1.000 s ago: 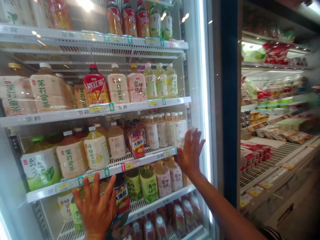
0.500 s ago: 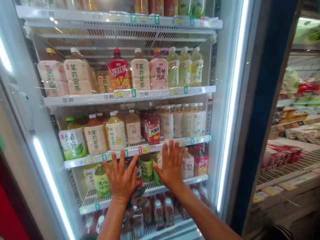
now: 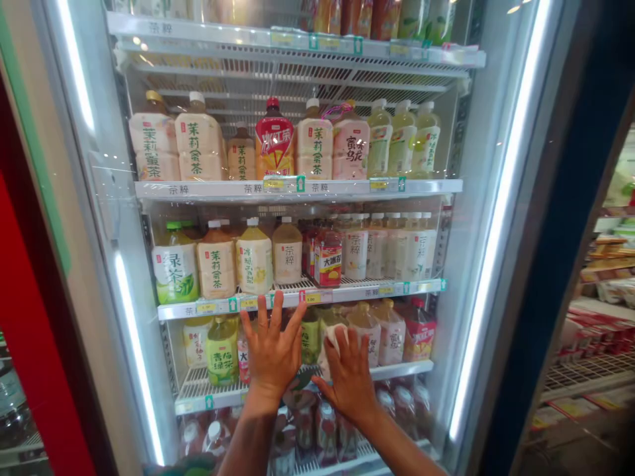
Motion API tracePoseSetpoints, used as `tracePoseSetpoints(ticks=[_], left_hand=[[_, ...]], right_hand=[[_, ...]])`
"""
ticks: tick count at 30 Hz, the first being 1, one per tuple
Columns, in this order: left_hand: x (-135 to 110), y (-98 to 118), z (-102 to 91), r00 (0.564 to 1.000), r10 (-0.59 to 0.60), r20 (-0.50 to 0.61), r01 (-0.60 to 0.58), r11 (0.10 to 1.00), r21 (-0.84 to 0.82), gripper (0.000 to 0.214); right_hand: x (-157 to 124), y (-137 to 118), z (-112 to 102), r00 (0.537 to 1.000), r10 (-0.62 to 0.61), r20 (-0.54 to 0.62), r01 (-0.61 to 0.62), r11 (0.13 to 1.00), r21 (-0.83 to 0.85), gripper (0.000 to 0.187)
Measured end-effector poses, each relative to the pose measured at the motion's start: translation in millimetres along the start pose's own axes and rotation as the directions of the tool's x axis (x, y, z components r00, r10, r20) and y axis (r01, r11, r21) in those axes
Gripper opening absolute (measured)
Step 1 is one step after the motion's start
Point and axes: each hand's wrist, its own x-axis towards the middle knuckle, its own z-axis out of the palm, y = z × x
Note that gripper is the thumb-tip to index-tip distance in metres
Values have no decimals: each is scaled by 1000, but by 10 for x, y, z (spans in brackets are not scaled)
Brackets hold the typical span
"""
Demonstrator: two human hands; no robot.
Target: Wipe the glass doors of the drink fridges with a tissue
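Note:
Both my hands press flat against the glass door (image 3: 476, 218) of a drinks fridge. My left hand (image 3: 272, 354) lies open on the glass with its fingers spread upward. My right hand (image 3: 348, 377) sits just to its right and pins a small white cloth (image 3: 331, 341) against the pane under its fingers. Behind the glass, wire shelves (image 3: 297, 188) carry rows of tea bottles (image 3: 198, 147) with cream, green and red labels.
A red panel (image 3: 30, 330) borders the fridge on the left. A dark blue door post (image 3: 560, 251) stands on the right, with open chilled shelves of packaged goods (image 3: 605, 330) beyond it. Bright light strips (image 3: 489, 251) run down both sides of the door.
My right hand slid with the cloth leftward and down across the glass until it came next to my left hand. The view shifted left, bringing the red panel into sight.

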Motion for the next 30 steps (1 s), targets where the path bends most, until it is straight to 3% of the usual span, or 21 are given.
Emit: tracePoseSetpoints(ticks=[2,5,7,9,13,15,17,21,23,27,28,30], left_hand=[[0,3,-1,1000,-2,2,2,1000,-2,69],[-2,11,-8,1000,3,2,-3,1000,1,69],[-6,14,-9,1000,3,6,-3,1000,6,70],[-9,13,-6,1000,2,11,-2,1000,13,71],[-11,4,-7,999,18,28,-19,999,30,73],[-12,0,-15,999,22,28,-23,999,36,75],[-16,1,-23,999,16,28,-17,999,37,77],[-30,12,-29,999,10,41,-12,999,45,79],[-33,14,-24,999,15,38,-17,999,48,80],[-23,6,-11,1000,10,29,-11,999,35,78],[-19,4,-10,1000,8,30,-9,999,33,77],[-12,1,-13,999,13,31,-14,999,33,76]], right_hand=[[83,42,-39,1000,-15,4,15,1000,-3,81],[682,171,-123,998,58,-28,-57,998,26,82],[936,205,-115,997,58,-50,-55,997,46,82],[791,147,-61,997,59,-43,-57,996,63,82],[-213,-89,71,1000,6,-6,-6,997,71,83],[-457,-83,114,998,-59,-3,59,997,58,83],[-326,44,109,997,-77,-12,77,996,47,82],[227,274,28,999,15,-43,-12,999,53,82],[163,235,20,999,28,-34,-26,997,67,81],[-278,68,34,999,-38,17,37,996,76,79],[-251,69,22,998,-55,19,53,996,73,78],[63,143,-31,999,-46,7,45,997,65,78]])
